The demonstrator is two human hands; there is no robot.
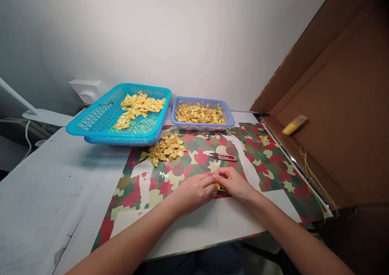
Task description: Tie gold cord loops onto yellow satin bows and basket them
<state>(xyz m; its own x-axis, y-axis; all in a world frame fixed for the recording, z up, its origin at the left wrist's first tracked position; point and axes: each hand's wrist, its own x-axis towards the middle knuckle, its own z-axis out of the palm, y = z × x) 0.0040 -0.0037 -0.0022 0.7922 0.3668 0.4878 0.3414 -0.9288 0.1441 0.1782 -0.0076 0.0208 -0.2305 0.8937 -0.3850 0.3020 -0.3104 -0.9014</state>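
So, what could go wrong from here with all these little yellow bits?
The small yellow piece, partly hidden between the left hand and right hand, might slip free. The snips lie loose just beyond the hands, pointed blades bare, so a careless reach could mean a nick. The yellow bows heaped on the patterned sheet could scatter if an arm brushes them.

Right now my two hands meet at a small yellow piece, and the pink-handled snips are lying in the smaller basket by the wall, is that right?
Not quite: the head view shows the pink-handled snips on the patterned sheet, not in the smaller basket. Your left hand and right hand do meet at a small yellow piece.
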